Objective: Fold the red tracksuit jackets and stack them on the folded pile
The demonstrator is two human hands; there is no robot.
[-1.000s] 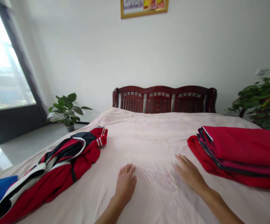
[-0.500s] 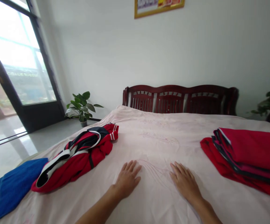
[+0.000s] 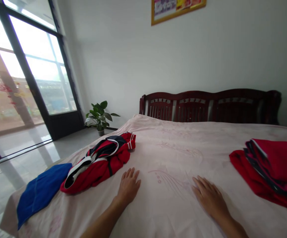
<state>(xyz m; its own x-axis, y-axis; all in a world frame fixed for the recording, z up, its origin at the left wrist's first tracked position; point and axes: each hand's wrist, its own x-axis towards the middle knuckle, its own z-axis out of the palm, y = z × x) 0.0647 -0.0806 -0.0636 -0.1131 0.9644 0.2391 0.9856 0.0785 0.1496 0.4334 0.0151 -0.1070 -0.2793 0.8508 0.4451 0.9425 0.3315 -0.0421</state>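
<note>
On the far left of my camera view, a blue cloth (image 3: pixel 42 190) lies flat near the edge of the pink sheet (image 3: pixel 165 201). Just beside it is a crumpled red jacket (image 3: pixel 97 173); it looks soft and floppy, so I'd hold it by two sides. My left hand (image 3: pixel 129 185) is next, palm down, fingers a little apart, holding nothing. It seems to rest on the sheet. The sheet spreads under everything. I think it is thin, light and easy to wrinkle, so I'd press with flat palms or pinch an edge. My right hand (image 3: pixel 210 196) is wide open and empty too, and seems to touch the sheet. Farthest right is a folded red pile (image 3: pixel 281 163), probably heavier, best lifted from underneath.
</note>
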